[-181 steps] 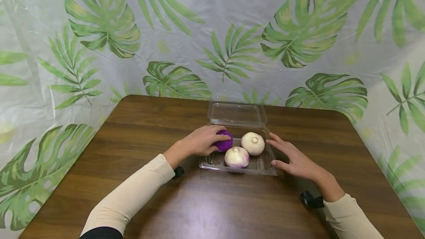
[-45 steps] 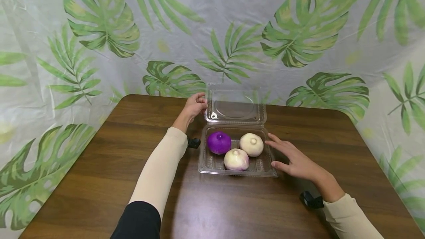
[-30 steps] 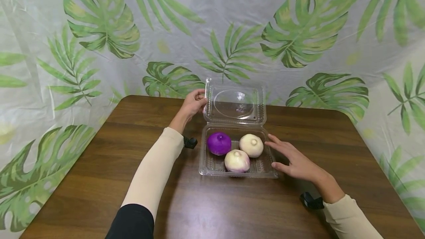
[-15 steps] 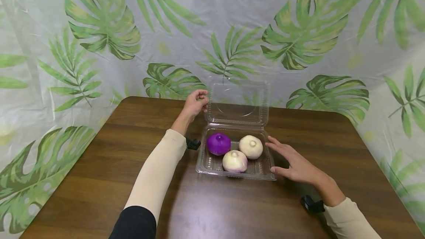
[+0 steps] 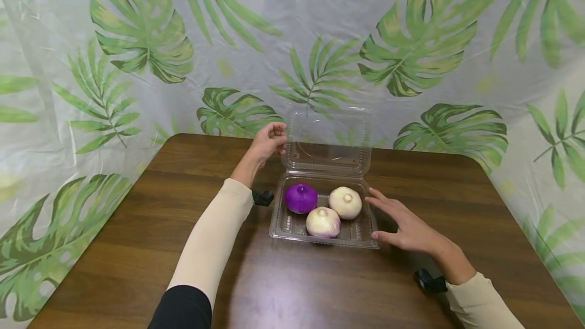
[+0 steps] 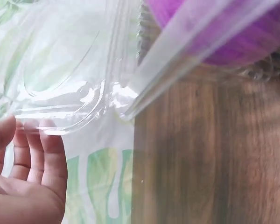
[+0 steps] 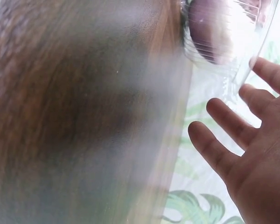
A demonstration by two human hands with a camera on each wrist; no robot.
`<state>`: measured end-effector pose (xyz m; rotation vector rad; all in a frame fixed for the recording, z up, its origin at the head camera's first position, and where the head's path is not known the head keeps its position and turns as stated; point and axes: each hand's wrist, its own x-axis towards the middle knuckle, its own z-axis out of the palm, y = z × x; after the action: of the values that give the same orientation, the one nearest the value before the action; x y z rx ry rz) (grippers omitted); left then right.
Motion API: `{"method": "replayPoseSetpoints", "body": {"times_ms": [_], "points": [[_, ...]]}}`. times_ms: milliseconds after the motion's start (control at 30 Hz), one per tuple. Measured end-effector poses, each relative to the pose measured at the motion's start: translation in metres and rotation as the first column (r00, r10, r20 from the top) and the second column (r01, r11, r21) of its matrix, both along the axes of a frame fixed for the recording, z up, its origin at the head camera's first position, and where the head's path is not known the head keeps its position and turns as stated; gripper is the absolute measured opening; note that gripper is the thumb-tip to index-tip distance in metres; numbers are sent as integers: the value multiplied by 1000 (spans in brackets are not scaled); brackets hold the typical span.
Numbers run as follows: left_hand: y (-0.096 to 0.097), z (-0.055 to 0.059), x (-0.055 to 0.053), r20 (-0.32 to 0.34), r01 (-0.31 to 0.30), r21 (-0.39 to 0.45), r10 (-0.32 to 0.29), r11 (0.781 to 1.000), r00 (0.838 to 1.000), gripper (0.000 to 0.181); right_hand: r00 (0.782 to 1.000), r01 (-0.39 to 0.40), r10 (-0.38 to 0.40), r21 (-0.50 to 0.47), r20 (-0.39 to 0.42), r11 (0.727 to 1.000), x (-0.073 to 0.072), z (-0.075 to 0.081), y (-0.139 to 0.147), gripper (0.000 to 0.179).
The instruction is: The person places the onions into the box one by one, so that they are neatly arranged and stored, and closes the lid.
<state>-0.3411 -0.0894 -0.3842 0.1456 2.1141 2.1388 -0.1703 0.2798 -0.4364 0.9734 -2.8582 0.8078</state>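
A clear plastic clamshell container [image 5: 299, 237] stands on the table with its lid [image 5: 326, 138] raised at the back. Inside sit three round, onion-like bulbs, each with a short nub: a purple bulb [image 5: 300, 198] at back left, a white bulb [image 5: 345, 202] at back right and a white bulb with a purplish tinge [image 5: 323, 222] in front. My left hand [image 5: 268, 141] pinches the lid's left edge between thumb and curled fingers, as the left wrist view of the lid [image 6: 60, 102] shows. My right hand [image 5: 407, 225], fingers spread, rests its fingertips at the container's right rim.
The brown wooden table [image 5: 183, 182] reaches back to a leaf-patterned curtain [image 5: 329, 19]. Its bare surface shows around the container. A black wrist camera [image 5: 263, 198] on my left wrist hangs close to the container's left side.
Six seconds ago my left hand was on the purple bulb and the lid lay back. Since then that hand went to the lid, which now stands higher. My right hand has barely moved.
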Motion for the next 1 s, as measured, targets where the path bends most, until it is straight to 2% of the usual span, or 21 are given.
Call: {"method": "replayPoseSetpoints", "body": {"times_ms": [167,267,433,567,833,1000], "points": [[-2,5,3,-18,53,-10,-53,999,998,44,1000,3,-3,-8,-1,1000,2,0,1,75],[-3,7,6,-22,64,-24,-65,998,998,43,1000,5,-5,-10,-5,1000,2,0,1,75],[-8,8,11,-20,46,-32,-47,998,999,39,1000,3,-3,-11,4,1000,0,-1,0,75],[-9,9,13,-45,40,-29,-41,999,998,37,1000,12,-11,-11,9,1000,-1,0,0,75],[-9,6,14,-62,34,-18,-35,999,997,37,1000,2,-2,-13,2,1000,0,1,-1,74],[-8,6,14,-77,25,-10,-26,1000,997,38,1000,15,-15,-22,6,1000,-5,4,2,67]]}}
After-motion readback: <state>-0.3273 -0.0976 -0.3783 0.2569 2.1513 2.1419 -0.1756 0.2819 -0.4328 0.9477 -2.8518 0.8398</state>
